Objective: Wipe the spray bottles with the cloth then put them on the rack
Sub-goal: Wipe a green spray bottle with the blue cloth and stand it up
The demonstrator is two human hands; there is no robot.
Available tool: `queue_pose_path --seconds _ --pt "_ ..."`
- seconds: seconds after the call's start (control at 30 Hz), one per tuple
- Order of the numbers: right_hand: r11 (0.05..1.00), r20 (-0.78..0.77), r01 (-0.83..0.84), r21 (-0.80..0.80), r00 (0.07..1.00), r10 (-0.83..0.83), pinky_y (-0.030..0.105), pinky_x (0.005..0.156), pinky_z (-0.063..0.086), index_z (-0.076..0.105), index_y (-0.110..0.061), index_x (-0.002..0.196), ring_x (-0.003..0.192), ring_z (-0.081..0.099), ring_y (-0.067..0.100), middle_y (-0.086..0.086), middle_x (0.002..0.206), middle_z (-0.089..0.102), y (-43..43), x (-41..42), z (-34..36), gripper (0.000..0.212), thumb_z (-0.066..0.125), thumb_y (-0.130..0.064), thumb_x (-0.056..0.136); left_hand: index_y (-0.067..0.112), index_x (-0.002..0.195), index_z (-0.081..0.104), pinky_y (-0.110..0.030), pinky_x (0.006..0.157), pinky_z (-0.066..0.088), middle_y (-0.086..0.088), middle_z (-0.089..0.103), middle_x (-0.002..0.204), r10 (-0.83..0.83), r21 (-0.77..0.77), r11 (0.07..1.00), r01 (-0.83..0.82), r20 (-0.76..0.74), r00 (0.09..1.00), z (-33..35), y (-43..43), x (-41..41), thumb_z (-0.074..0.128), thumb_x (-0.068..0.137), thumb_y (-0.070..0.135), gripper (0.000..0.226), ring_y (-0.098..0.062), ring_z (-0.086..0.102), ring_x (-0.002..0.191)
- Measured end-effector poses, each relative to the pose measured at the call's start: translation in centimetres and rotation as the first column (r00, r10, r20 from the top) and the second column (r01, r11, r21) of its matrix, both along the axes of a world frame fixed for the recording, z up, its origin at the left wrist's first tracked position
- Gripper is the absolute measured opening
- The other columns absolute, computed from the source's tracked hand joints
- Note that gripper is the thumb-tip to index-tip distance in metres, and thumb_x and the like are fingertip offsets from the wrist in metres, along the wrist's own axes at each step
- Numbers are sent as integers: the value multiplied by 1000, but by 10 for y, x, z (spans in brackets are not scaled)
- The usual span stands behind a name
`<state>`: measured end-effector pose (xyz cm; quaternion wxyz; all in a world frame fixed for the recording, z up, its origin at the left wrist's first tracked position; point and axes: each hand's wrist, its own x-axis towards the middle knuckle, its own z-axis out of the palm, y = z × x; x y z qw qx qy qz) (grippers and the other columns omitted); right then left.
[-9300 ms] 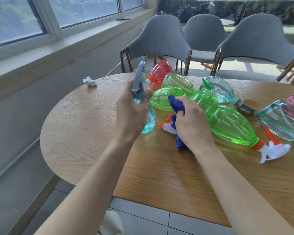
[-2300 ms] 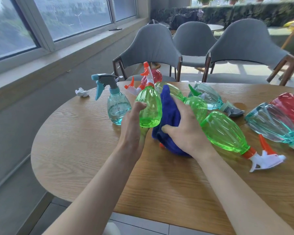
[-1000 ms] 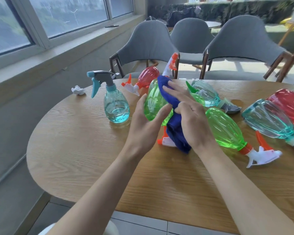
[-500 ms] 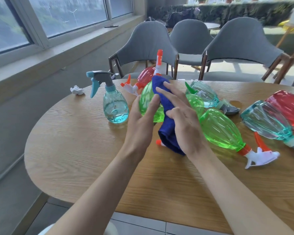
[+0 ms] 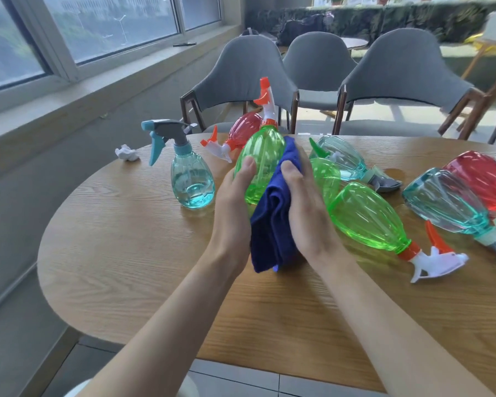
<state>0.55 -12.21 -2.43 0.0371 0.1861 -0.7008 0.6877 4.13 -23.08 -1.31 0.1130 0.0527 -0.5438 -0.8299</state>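
OK, left hand (image 5: 232, 202) grip wraps the green spray bottle (image 5: 262, 156), held near-upright over the table (image 5: 126, 253), right hand (image 5: 307, 202) grip clamps the blue cloth (image 5: 272, 224) against its side, teal bottle (image 5: 191, 181) standing just left, 3 grey chairs (image 5: 241, 70) behind.

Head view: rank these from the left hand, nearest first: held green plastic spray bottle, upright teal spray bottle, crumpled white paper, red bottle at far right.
1. Green plastic spray bottle: gripped by the left hand, touching.
2. Teal clear spray bottle: upright, just left of the hand.
3. Crumpled white paper: far left, near the table edge.
4. Red clear bottle: lying at far right.
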Motion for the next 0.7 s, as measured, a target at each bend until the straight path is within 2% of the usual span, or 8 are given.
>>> queue_pose_path --seconds 0.07,0.13,0.17,0.27,0.4,0.53,0.63,0.7 --pt "999 -7 -9 45 1000 9 35 132 20 25 -33 168 154 25 -9 -22 169 32 -3 5 -2 69 41 -58 106 24 132 74 -54 118 46 -5 75 133 24 -49 999 -24 2 1000 0 -3 -2 62 102 46 39 -25 69 129" --pt "999 19 -34 -33 999 35 30 127 30 36 -37 162 145 40 -11 -28 157 48 -1 -2 -1 57 43 -55 109 25 136 71 -55 119 44 -2 74 136 19 -134 991 -23 -30 999 -2 -6 -3 61 101 45 42 -24 67 132" --pt "994 57 -46 -99 997 52 31 121 38 44 -37 157 136 51 -7 -23 148 59 2 -5 2 51 45 -54 109 24 139 69 -57 119 43 -2 72 138 0 -170 985 -8 -50 999 -3 -7 -2 60 102 45 43 -24 65 134" --pt "931 271 -40 -362 951 147 64 105 48 64 -24 142 115 61 31 25 139 62 11 -11 8 70 60 -72 91 28 139 67 -61 120 40 -1 70 141 -80 -240 969 64 -60 995 -8 -6 0 58 102 46 42 -26 62 137" --pt "892 427 35 -451 886 182 72 106 48 63 -29 143 130 62 46 21 145 62 11 -12 3 82 65 -83 81 37 148 58 -45 121 38 19 66 139 -93 -466 880 87 10 996 -12 -6 -1 44 101 66 57 2 55 137" --pt "887 345 140 -440 938 23 39 102 53 65 -27 137 99 69 10 -11 101 74 9 -10 3 39 57 -50 107 49 162 35 -27 126 20 25 38 155 23 -689 721 -71 -78 997 -13 -4 0 26 114 57 50 9 28 149" --pt "915 292 146 -375 956 -33 30 104 52 60 -32 138 104 69 0 -19 110 73 5 -4 7 32 52 -44 110 40 163 38 -7 116 22 22 40 156 74 -677 721 -149 -139 988 -9 2 3 26 117 45 48 23 32 139" --pt "933 257 127 -337 966 -39 22 96 52 59 -37 131 99 69 -9 -27 102 75 4 -1 8 23 47 -43 112 38 163 38 -16 121 28 19 43 160 75 -662 734 -152 -144 987 -7 5 2 31 116 49 49 17 37 141"
